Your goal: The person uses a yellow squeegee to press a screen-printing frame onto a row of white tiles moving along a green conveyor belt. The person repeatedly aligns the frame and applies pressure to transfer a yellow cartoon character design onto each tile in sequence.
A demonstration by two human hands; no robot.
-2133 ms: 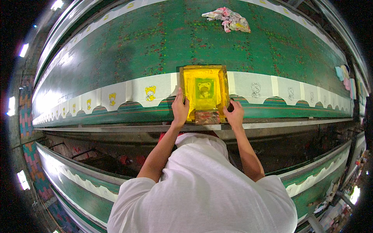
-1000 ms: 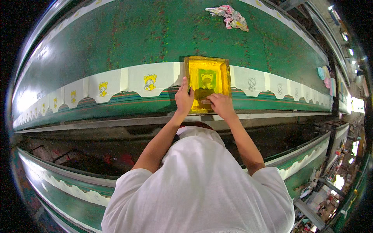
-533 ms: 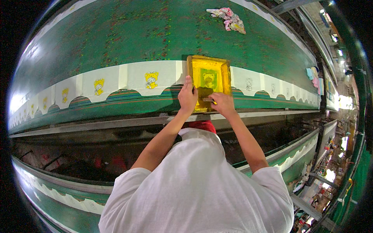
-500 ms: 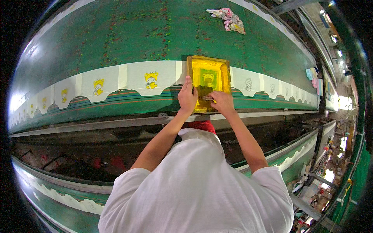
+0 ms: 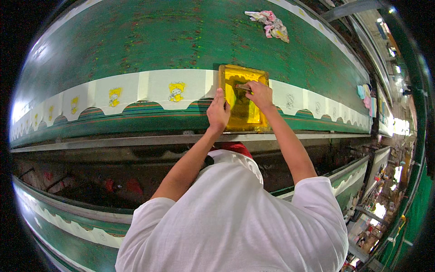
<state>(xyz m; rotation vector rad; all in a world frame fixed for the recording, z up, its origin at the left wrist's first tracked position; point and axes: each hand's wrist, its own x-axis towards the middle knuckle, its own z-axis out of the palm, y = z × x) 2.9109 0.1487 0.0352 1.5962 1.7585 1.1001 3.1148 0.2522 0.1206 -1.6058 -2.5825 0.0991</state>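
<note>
A yellow-stained screen printing frame [image 5: 267,100] lies on the white cloth strip [image 5: 201,84] along the near edge of the green table. My left hand [image 5: 218,111] straddles the frame's left wall, fingers straight along it and thumb toward the inside. Inside the frame, near its far end, my right hand [image 5: 260,96] is closed on a small squeegee [image 5: 243,86], whose lower part is hard to make out. Yellow ink coats the mesh, and shadow darkens its middle. Left of the frame, the cloth bears a yellow bear-hooded figure [image 5: 176,92]; to the right, a figure [image 5: 289,101] shows only dark outlines.
The long green table [image 5: 158,45] is speckled with ink. A crumpled, stained rag [image 5: 271,25] lies on its far part. Coloured cloths [image 5: 365,95] hang at the right end. A pale rail [image 5: 113,144] edges the table near me, and another green table [image 5: 81,247] runs behind me.
My right hand has moved the squeegee away from me, from the near part of the frame toward its far end. The left hand stays on the frame's left wall.
</note>
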